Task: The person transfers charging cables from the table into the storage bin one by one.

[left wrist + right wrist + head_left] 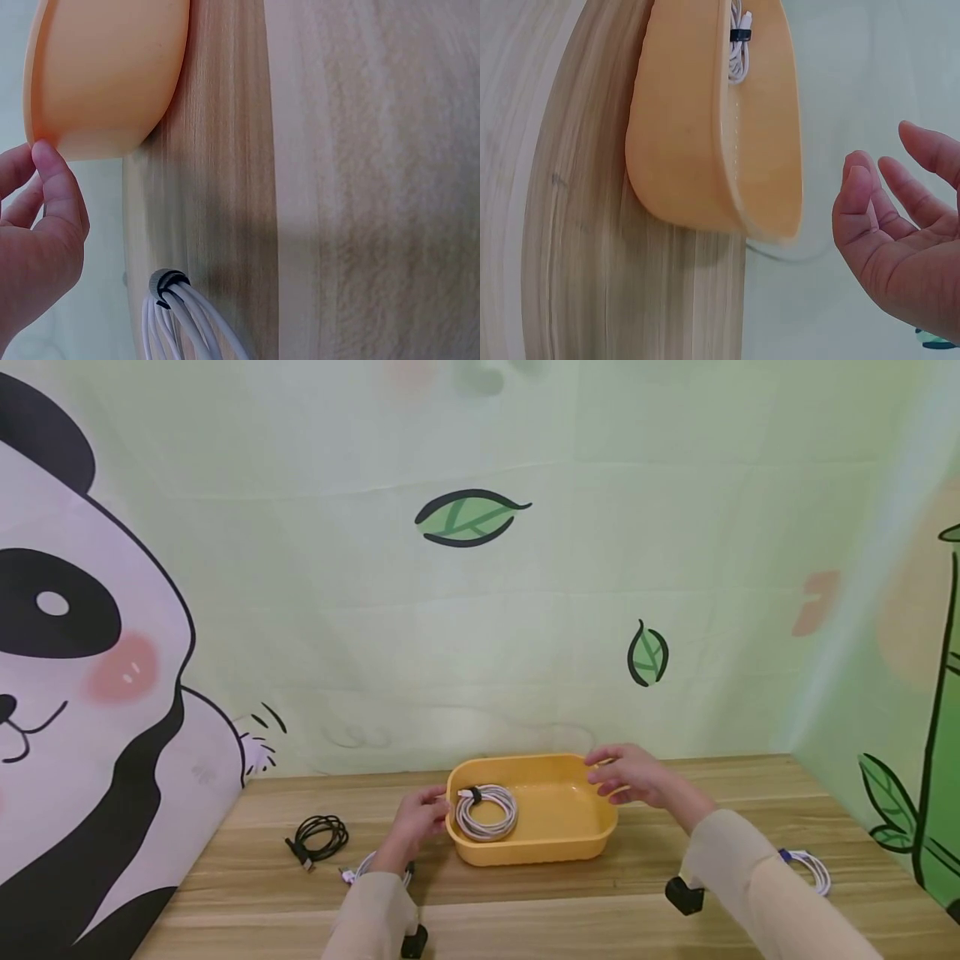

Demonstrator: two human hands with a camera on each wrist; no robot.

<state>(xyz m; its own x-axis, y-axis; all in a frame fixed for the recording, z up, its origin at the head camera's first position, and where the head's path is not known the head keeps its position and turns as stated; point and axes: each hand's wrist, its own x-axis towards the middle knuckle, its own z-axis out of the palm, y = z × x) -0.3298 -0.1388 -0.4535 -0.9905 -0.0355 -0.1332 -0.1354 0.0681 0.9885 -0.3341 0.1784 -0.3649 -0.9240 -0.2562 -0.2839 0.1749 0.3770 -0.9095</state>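
Steadying the yellow basket (532, 852) near the desk's (562, 906) back edge: left hand (416, 818) pinches its left rim; right hand (630, 777), fingers loosely bent and parted, stands clear of the right end. Judged best: light grip, basket level, coiled white cable (512, 817) inside undisturbed.

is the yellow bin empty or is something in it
Not empty: a coiled white cable, bound with a black strap, lies in the yellow bin toward its left end; the rest looks bare.

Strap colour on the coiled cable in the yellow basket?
Black; the strap shows best in the right wrist view.
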